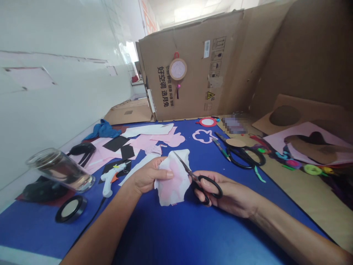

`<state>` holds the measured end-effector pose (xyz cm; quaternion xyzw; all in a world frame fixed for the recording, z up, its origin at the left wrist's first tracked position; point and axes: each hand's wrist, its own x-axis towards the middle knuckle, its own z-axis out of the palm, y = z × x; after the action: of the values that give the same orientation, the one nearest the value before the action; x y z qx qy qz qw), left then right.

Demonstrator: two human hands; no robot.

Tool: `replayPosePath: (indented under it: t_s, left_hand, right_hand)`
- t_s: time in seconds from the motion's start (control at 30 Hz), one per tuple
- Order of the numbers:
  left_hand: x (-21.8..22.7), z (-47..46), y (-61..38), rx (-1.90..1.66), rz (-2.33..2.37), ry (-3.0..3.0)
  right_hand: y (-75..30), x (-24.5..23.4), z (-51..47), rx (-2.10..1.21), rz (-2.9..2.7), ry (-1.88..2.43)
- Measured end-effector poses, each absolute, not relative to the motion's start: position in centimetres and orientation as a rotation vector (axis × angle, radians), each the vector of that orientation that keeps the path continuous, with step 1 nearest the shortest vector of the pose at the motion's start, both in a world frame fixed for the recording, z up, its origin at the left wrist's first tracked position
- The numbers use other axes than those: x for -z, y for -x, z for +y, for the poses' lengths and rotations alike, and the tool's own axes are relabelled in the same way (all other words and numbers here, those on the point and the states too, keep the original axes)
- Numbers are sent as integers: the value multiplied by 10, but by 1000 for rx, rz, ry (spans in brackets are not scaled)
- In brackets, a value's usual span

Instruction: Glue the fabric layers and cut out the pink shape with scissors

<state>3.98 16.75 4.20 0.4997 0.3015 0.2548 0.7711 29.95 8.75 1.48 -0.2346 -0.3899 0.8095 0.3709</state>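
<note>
My left hand (151, 175) pinches a piece of thin white cloth or paper (180, 193) by its left side, thumb on top. A pink shape shows through the white sheet. Black-handled scissors (211, 186) are in my right hand (220, 189), with fingers and thumb through the loops. Their blades lie across the upper right part of the sheet, pointing up and left. Whether the blades are cutting into it, I cannot tell. Both hands are above the blue table mat (154, 235).
A glue gun (110, 178), glass of liquid (63, 171) and round black lid (71, 208) stand left. Pink and black sheets (113, 144) lie behind. Larger scissors (245, 156), a pencil (224, 151) and pink flower outline (202, 136) lie right. A cardboard box (193, 88) walls the back.
</note>
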Motion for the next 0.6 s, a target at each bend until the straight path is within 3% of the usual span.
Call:
replayPosePath:
  t_s: [0.6]
  left_hand:
    - [-42,164,-39,-437,616,-1126]
  right_hand:
    - [-299,-16,88,-2024,-1042,627]
